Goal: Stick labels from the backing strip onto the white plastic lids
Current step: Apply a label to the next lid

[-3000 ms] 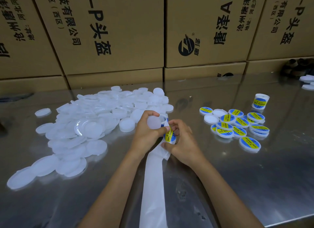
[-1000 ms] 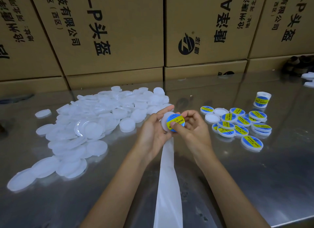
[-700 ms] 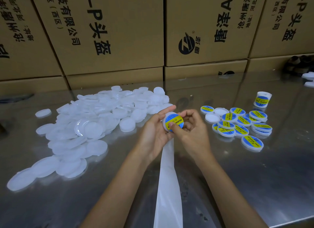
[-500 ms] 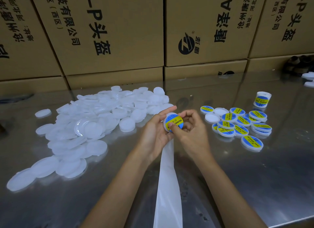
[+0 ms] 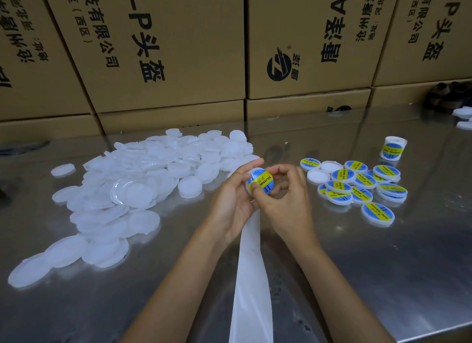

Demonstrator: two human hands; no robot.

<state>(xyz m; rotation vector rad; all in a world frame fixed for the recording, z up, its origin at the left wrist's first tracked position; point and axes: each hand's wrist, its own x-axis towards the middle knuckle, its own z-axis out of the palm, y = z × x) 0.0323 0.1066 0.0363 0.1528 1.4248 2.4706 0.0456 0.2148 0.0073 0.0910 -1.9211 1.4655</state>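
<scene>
Steel table (image 5: pixel 383 279); printed cardboard boxes (image 5: pixel 158 49) stacked behind; dark object (image 5: pixel 447 95) far right.

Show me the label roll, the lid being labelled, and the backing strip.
Label roll (image 5: pixel 392 148), head view, on its blue-and-yellow label.
Lid in hand (image 5: pixel 261 180), head view, on its stuck label.
Backing strip (image 5: pixel 251 279), head view, on its bare white middle.

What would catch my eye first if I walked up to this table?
Probably the two hands in the middle: the left hand holds a white lid while the right hand's thumb presses a blue and yellow label onto it. A big heap of plain lids sprawls on the left, and a small cluster of labelled lids lies on the right.
</scene>
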